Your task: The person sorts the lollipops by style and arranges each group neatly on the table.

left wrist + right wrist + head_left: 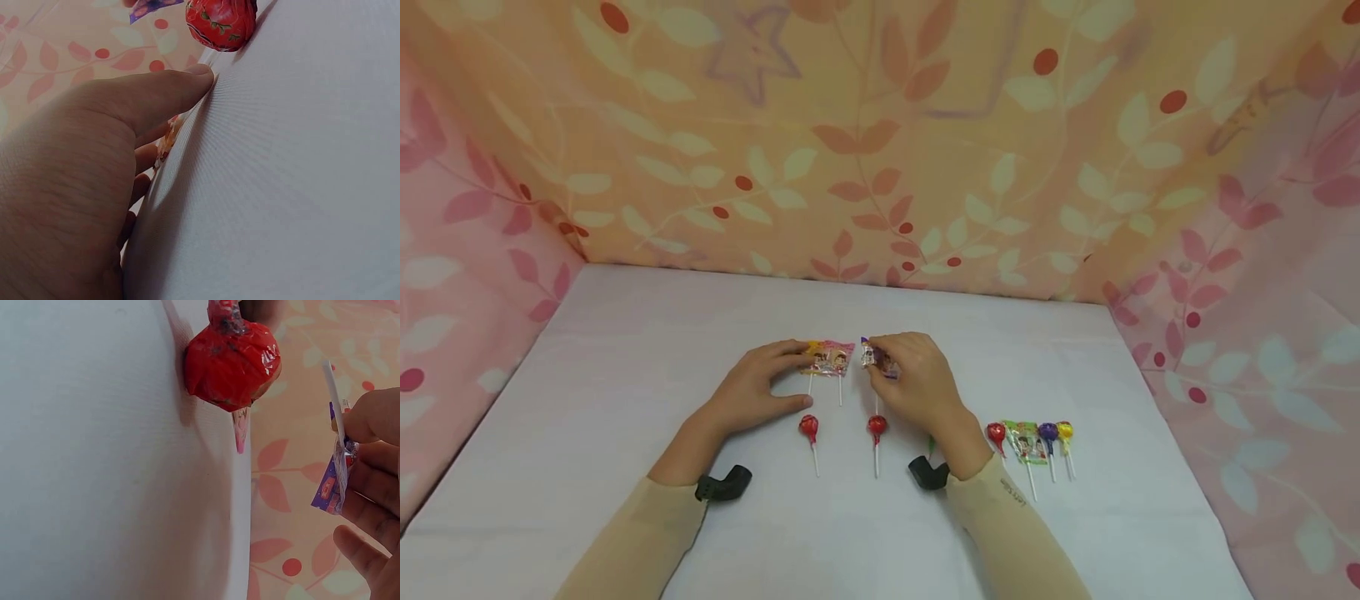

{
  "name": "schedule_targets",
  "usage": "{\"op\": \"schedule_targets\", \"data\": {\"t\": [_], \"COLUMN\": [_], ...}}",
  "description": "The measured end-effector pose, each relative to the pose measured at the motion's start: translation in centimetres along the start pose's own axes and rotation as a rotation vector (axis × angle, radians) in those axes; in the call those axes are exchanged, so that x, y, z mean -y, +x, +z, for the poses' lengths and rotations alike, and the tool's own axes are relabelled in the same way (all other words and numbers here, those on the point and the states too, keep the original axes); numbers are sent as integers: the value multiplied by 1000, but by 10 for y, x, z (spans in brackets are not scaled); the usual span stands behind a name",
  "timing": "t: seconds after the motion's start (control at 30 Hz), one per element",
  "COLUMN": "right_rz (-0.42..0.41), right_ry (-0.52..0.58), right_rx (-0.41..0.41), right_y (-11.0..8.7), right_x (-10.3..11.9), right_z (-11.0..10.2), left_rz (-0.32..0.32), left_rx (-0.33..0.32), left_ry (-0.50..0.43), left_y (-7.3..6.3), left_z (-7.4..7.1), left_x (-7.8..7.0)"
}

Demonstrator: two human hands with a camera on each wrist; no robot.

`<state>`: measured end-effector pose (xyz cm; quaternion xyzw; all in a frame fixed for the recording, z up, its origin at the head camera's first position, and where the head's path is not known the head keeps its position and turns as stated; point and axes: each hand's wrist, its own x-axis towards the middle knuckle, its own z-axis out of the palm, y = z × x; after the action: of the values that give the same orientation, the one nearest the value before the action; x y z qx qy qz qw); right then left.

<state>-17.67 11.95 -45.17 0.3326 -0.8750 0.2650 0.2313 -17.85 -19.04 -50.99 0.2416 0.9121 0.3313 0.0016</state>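
Note:
My right hand (920, 379) pinches a lollipop in a flat purple wrapper (331, 484), its white stick showing in the right wrist view. It holds this lollipop raised off the table. The left hand (756, 383) rests on the table, its fingertips touching a lollipop in a yellow wrapper (812, 362), thumb apart from the fingers. Beside that lies a lollipop in a pink wrapper (842, 357), stick toward me. Nearer to me lie two round red lollipops, a left one (808, 427) and a right one (877, 426), the latter close below the right hand.
Right of the right forearm lie a red lollipop (996, 433), a green-wrapped flat one (1028, 443), a round purple one (1048, 432) and a yellow one (1065, 429). Something green (932, 444) is mostly hidden by the right wrist. Patterned cloth walls (865, 167) border the white table (625, 350).

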Motion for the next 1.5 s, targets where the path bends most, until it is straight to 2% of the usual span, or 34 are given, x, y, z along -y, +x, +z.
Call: {"op": "schedule_targets", "data": {"t": [0.27, 0.6, 1.03, 1.5], "right_rz": [17, 104, 166, 146], "right_ry": [9, -29, -57, -48], "right_rx": [14, 119, 219, 252], "right_y": [4, 12, 16, 16], "right_x": [-6, -6, -7, -9], "right_z": [9, 18, 30, 34], "left_rz": [-4, -9, -9, 10], "left_rx": [7, 4, -7, -9], "left_ry": [-3, 4, 7, 0], "left_y": [1, 0, -1, 2], "left_z": [2, 0, 0, -1], "left_x": [-3, -3, 3, -3]}}
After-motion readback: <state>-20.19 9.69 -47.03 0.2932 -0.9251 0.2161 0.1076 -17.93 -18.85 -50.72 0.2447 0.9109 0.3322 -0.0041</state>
